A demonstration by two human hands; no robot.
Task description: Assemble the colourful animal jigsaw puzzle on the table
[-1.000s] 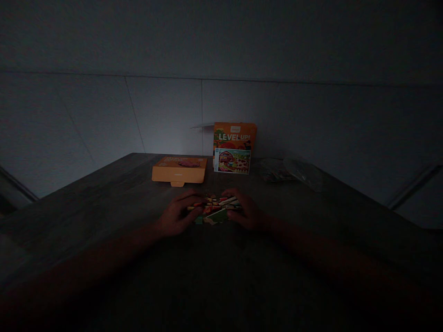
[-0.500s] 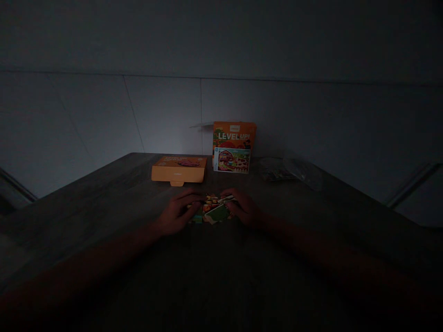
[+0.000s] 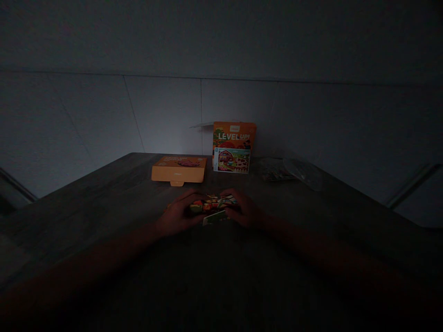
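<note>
Several colourful pieces [image 3: 209, 203] lay between left hand [image 3: 177, 215] and right hand [image 3: 247, 211], thumbs spread from fingers, both touching them (dimly lit, mind)!

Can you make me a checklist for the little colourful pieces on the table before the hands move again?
1. Left hand at the colourful pieces: ok, it curves around their left side.
2. Right hand at the pieces: ok, it is at their right side.
3. Pieces spread out: not ok, they are crowded together between the hands.
4. Picture card in sight: ok, it stands in front of the upright orange box.
5. Clear plastic bag away from the hands: ok, it lies farther back, to the right.
6. Each hand's grip on a piece: cannot tell, it is too dark and small.
</note>
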